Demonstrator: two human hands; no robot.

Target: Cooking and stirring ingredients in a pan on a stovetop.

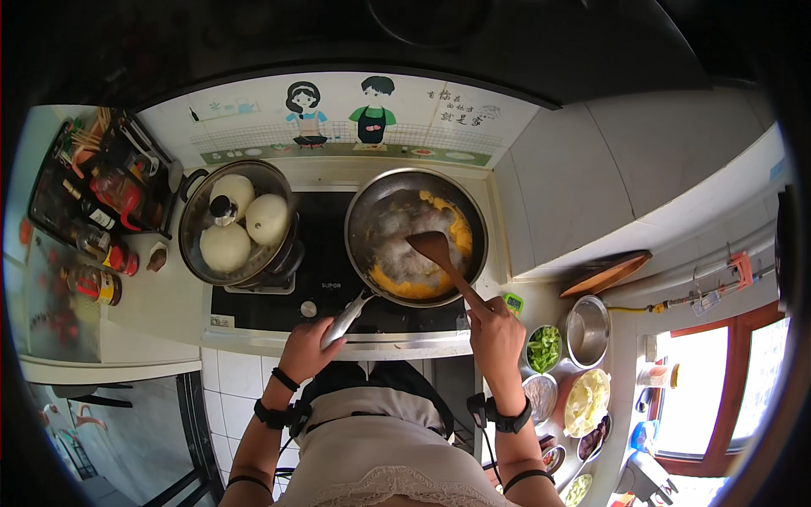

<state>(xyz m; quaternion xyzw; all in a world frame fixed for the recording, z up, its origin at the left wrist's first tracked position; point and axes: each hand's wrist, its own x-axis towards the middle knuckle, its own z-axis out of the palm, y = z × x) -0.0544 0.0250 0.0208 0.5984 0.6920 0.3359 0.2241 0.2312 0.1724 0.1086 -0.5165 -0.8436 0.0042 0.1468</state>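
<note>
My left hand (pixel 307 348) grips the metal handle (pixel 345 322) of a deep frying pan (pixel 356 222) on the right side of the stove. In my right hand (pixel 499 336) is a wooden spatula (pixel 437 248), its blade down inside the pan. Yellow cooked egg (pixel 461 231) lines the right and lower parts of the pan around a foamy, bubbling middle. A lidded steamer pot (pixel 190 231) sits on the left burner. Through its glass lid show three round white buns (pixel 226 247).
Bottles and jars (pixel 92 284) stand at the left with a utensil rack. On the right counter are a green timer (pixel 513 305), chopped green peppers (pixel 543 348), a steel bowl (pixel 607 326), cut cabbage (pixel 588 402) and a leaning cutting board (pixel 605 275).
</note>
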